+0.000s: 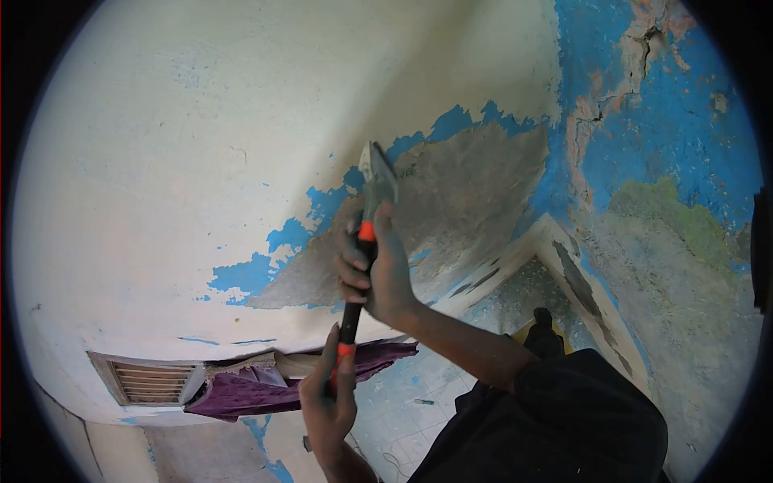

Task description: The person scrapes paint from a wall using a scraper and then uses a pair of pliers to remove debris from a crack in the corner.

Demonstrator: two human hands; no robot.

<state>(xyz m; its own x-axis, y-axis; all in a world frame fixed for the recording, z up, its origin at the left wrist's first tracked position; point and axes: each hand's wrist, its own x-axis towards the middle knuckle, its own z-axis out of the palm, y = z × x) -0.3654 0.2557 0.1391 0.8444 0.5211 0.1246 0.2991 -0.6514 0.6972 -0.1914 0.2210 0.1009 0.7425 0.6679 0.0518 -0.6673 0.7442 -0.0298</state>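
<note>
A long tool with a black handle, red bands and a pointed, blade-like metal head (378,173) is held upright in front of the wall; its exact kind is hard to tell. My right hand (386,274) wraps round the handle just below the head. Lower down, my left hand (330,394) grips the handle's red end. Behind the head lies the border between flaking blue paint (290,234) and a bare grey patch (475,177) on the pale wall (201,145). Whether the head touches the wall cannot be made out.
A blue wall (684,105) with cracks meets the pale wall at the right corner. Below left are a slatted vent (149,381) and a purple cloth (241,393). Far beneath is a tiled floor (403,410). My foot (543,317) shows over something yellow.
</note>
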